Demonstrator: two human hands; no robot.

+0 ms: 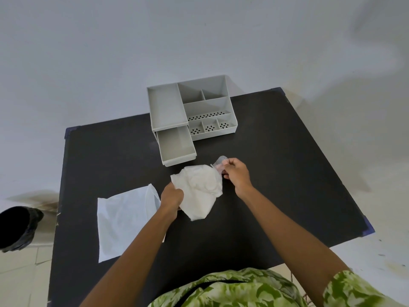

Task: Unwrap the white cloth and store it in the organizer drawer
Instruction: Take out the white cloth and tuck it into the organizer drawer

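A crumpled white cloth (199, 189) hangs just above the black table (276, 173), inside what looks like thin clear plastic. My left hand (171, 197) grips its lower left edge. My right hand (235, 173) pinches a bit of clear wrapping (220, 162) at the cloth's upper right corner. The grey organizer (199, 103) stands at the far side of the table. Its lower drawer (177, 149) is pulled out toward me and holds nothing, a short way beyond the cloth.
A flat white bag or sheet (124, 220) lies on the table's left half, partly under my left forearm. A black bin (17, 229) stands on the floor off the table's left edge. The wall is close behind the organizer.
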